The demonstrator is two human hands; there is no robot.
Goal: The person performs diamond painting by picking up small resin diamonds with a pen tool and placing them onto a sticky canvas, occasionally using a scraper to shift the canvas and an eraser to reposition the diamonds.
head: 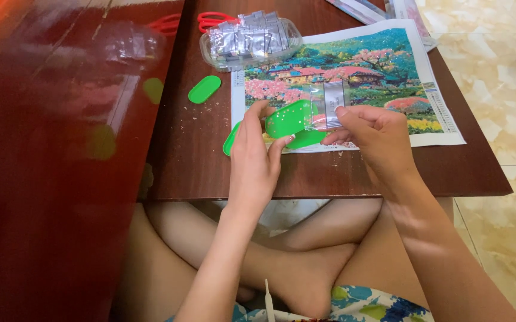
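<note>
The left hand (257,156) pinches a green tray (289,119) by its near end, and the right hand (372,132) grips a small clear bag (327,106) just beside it. Beyond both hands lies a colourful picture canvas (353,77) on the table (198,149); farther off to the left sit a green lid (204,89) and a clear box of packets (250,42).

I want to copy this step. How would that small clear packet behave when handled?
The clear packet, pinched by the right hand, looks thin, probably floppy and light. Its glossy film may be slippery. The left hand holds the green tray.
</note>
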